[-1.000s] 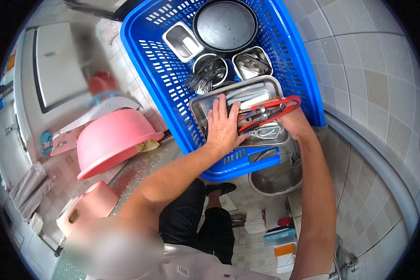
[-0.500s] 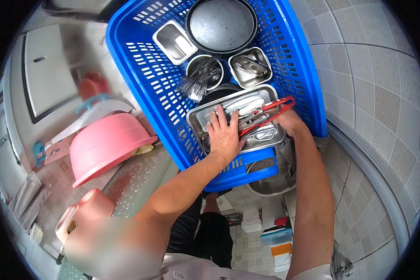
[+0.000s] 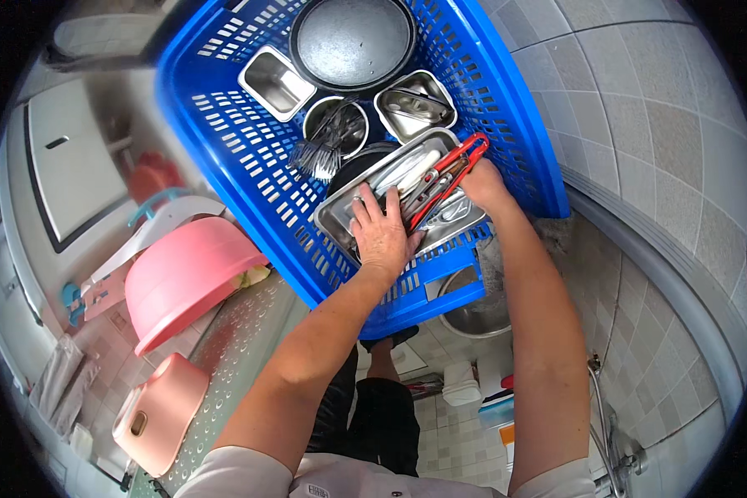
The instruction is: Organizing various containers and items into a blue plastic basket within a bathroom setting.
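A rectangular metal tray [image 3: 330, 217] sits at the near end of a blue plastic basket [image 3: 519, 108]. It carries white-handled utensils [image 3: 415, 170] and a red-handled tool [image 3: 430, 207] laid slantwise, its kind unclear. My left hand [image 3: 380, 239] rests over the tray's near left part, fingers spread on the utensils. At the tray's right end is my right hand [image 3: 483, 184], beside the red handles; its fingers are hidden. Farther in lie a round dark pan [image 3: 353, 41], two square metal containers [image 3: 275, 83] [image 3: 407, 123] and a round metal cup [image 3: 358, 124] with forks [image 3: 319, 153].
A pink basin [image 3: 187, 278] and a pink plastic container [image 3: 162, 415] stand to the left, by a wet, greenish surface [image 3: 241, 349]. Below the basket's near edge shows a metal bowl [image 3: 477, 315]. A tiled wall [image 3: 639, 116] rises on the right.
The basket and its contents appear a little farther left and turned slightly in the view. Both hands have shifted with the tray and keep their places on it.
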`<state>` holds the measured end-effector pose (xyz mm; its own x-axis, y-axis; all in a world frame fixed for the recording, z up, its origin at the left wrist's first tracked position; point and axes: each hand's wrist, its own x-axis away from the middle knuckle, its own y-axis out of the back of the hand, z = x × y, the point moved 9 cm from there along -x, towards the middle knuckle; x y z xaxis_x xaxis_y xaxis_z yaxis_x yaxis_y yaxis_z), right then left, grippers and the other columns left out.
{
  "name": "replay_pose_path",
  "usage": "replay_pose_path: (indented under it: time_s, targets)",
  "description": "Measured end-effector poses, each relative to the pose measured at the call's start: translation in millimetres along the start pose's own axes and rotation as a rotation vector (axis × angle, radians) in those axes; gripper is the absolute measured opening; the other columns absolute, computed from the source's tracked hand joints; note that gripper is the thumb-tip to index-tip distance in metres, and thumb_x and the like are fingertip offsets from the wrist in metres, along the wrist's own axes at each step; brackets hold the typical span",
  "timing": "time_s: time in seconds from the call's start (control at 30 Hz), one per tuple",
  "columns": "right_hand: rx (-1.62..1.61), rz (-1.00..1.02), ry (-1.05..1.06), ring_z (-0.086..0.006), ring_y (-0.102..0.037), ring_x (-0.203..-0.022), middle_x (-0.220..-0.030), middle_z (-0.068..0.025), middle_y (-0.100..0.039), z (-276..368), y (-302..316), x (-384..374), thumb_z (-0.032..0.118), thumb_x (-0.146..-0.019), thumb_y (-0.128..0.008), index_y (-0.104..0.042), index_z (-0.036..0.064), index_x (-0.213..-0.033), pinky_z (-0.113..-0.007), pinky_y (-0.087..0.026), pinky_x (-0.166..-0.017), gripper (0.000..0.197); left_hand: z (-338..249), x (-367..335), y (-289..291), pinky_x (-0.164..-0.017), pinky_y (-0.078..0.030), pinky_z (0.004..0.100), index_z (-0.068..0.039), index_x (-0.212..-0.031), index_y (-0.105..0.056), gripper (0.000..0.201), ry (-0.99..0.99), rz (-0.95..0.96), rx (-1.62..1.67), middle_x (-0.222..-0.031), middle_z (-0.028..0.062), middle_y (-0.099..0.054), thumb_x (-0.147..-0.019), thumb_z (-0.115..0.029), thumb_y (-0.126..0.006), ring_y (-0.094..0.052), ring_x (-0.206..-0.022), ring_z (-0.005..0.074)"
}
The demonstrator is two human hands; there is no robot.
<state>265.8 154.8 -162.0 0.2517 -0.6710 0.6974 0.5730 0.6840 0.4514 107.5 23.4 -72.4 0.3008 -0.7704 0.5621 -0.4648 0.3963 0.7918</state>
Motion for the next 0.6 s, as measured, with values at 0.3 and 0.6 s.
replay_pose_path:
  time_s: [0.3,0.6]
  targets:
    - [0.108,-0.386,0.221,-0.0433,-0.059,-0.100,-0.108,-0.0259,-0.061,85,48,128,0.006,-0.085,-0.055,-0.057,-0.0044,-0.112,-0.046,-0.047,-0.088,0.029,5,8,0,-0.103,-0.035,0.0576,-0.010,-0.141,-0.031,0.101,0.008,-0.042,-0.007,-0.148,0.0307,-0.019,-0.061,-0.038,-0.087,-0.030,-0.132,0.0496]
    - [-0.490,-0.614,0.202,-0.0347,-0.063,-0.081,-0.092,-0.0179,-0.064,-10,-15,333,0.002,-0.088,-0.058,-0.062,-0.0008,-0.100,-0.038,-0.050,-0.072,0.013,-8,26,3,-0.101,-0.041,0.0518,-0.006,-0.138,-0.032,0.101,-0.139,-0.192,-0.204,-0.143,0.0309,-0.033,-0.061,-0.045,-0.085,-0.041,-0.127,0.0464]
